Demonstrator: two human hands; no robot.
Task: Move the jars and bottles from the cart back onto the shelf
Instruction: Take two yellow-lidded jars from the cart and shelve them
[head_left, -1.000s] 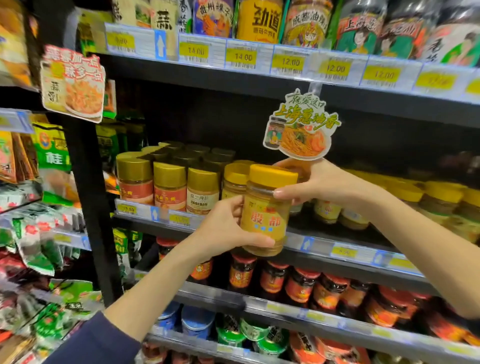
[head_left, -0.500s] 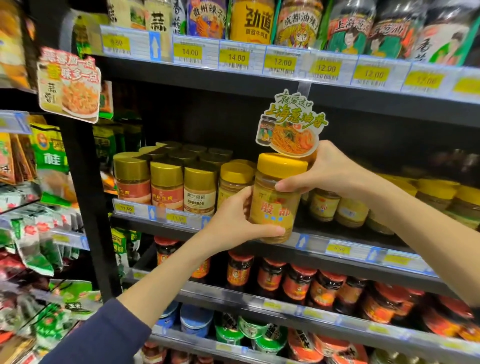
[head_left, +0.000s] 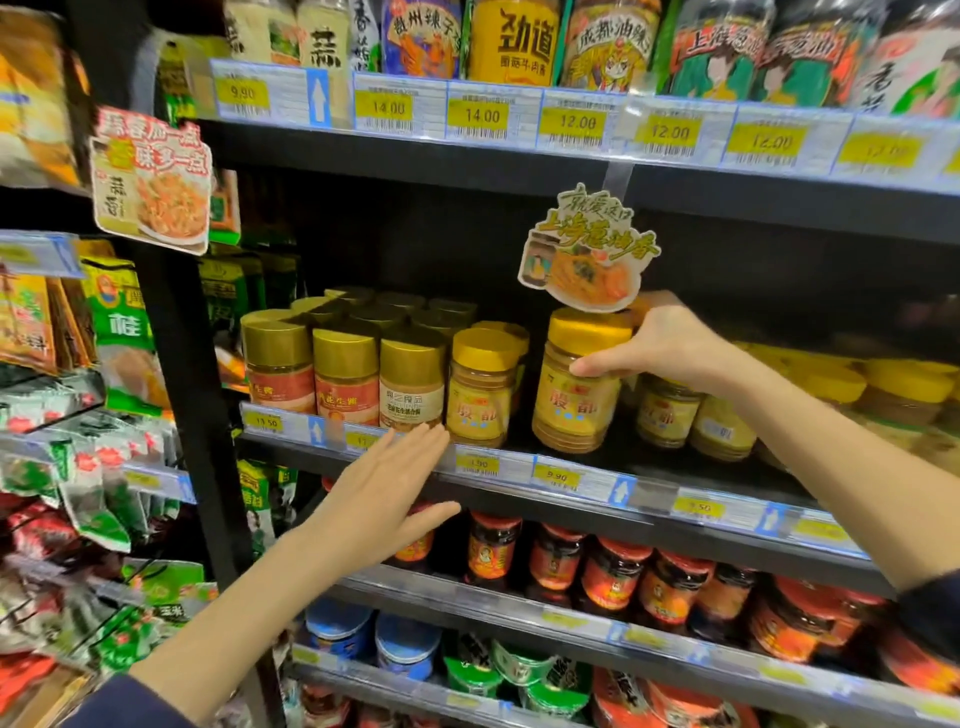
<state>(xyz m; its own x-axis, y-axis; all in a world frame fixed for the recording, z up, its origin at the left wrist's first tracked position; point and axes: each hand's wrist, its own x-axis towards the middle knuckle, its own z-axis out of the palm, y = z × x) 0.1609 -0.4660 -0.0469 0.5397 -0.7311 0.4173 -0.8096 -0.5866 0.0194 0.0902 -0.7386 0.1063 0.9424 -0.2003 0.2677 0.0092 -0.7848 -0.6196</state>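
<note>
On the store shelf (head_left: 571, 467), the jar (head_left: 576, 395) stands upright by its twins, the right hand (head_left: 670, 348) wrapped round its top, while the left hand (head_left: 384, 488) hangs flat and empty, lower left.

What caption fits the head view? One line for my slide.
Right hand seats a yellow-lidded jar on the shelf; left hand open, empty.

The head camera is looking forward, close to the shelf (head_left: 519, 470); the jars (head_left: 410, 384) are sitting centre, price tags (head_left: 576, 124) at twelve o'clock.
</note>
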